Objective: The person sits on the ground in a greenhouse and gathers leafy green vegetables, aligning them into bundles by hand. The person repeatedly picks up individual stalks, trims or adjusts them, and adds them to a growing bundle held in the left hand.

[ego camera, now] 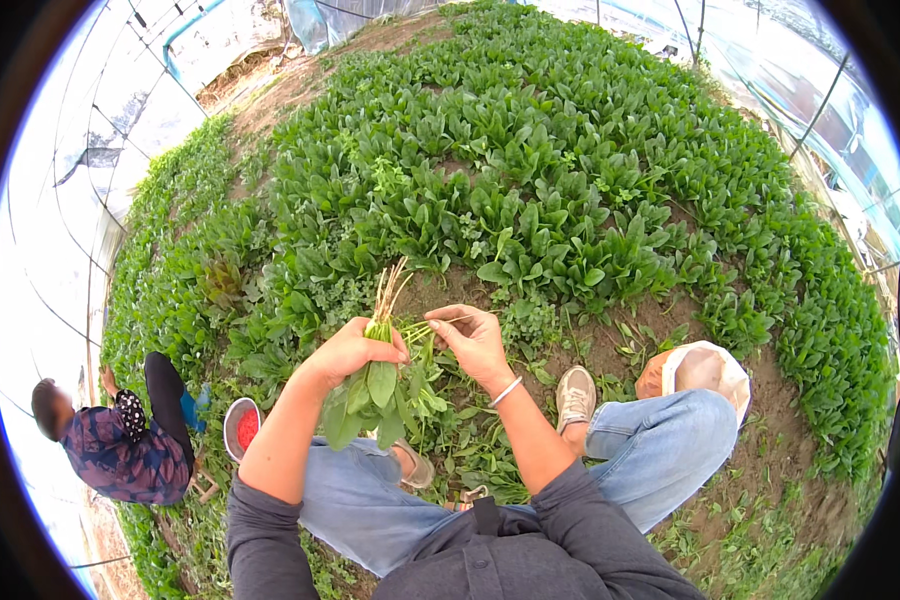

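My left hand (356,350) is closed around a bunch of leafy greens (375,401) that look like spinach. Their thin roots point away from me, and the leaves hang down toward my lap. Beside it, my right hand (471,341) pinches the root end of a thin-stemmed plant (418,328) between thumb and fingertips. The stems of that plant run left to the bunch, and the overlap hides where they end. Below both hands, loose green leaves (480,450) litter the soil between my shoes.
Dense rows of leafy greens (525,180) grow ahead. An open sack (701,371) stands by my right knee, and a bowl with red contents (244,430) is at my left. Farther left, a person (127,450) crouches beside the plants. Plastic sheeting (52,247) on a frame encloses the plot.
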A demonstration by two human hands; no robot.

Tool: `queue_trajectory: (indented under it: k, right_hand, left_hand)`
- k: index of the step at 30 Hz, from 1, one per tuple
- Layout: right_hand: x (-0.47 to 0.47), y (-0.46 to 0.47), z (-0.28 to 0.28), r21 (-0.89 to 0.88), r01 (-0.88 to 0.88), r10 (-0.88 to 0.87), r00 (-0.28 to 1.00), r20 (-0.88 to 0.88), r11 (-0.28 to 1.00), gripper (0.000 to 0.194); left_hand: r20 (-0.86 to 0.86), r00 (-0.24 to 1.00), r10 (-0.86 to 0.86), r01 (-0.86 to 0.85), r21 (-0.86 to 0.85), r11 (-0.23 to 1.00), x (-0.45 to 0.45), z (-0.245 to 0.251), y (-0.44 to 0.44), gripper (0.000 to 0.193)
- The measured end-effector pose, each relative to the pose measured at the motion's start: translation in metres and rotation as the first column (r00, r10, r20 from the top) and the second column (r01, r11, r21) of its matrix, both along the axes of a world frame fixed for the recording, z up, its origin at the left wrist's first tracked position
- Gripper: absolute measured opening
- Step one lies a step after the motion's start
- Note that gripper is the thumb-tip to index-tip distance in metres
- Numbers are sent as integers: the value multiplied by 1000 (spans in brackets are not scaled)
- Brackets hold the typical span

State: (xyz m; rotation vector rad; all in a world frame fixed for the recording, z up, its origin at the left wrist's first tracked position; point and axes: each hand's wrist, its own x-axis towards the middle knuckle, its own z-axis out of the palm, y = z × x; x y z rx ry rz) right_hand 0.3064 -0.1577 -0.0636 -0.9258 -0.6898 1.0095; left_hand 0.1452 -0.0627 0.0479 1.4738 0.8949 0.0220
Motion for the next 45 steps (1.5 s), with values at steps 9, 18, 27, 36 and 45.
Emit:
queue_trajectory:
  k: [9, 18, 27, 36, 45]
  right_hand:
    - [40, -22, 1, -117, 385, -376, 922, 90, 916, 19]
    - [38, -19, 8, 72, -122, 130, 984, -125, 990, 17]
    - [26, 4, 47, -100, -273, 273, 962, -11, 957, 10]
    - [71, 30, -75, -164, 317, -352, 891, -285, 934, 14]
    - [172, 50, -258, -623, 403, -714, 577, -396, 671, 29]
  left_hand:
    - [100, 995, 9, -4, -55, 998, 19, -2, 1, 14]
    - [164, 981, -100, 138, -243, 960, 27, -22, 9, 20]
    - [230, 971, -68, 147, -345, 927, 28, -42, 31, 41]
    - [258, 886, 385, -331, -231, 915, 37, -32, 45, 20]
    - [362, 645, 673, -663, -173, 729, 26, -15, 65, 13]
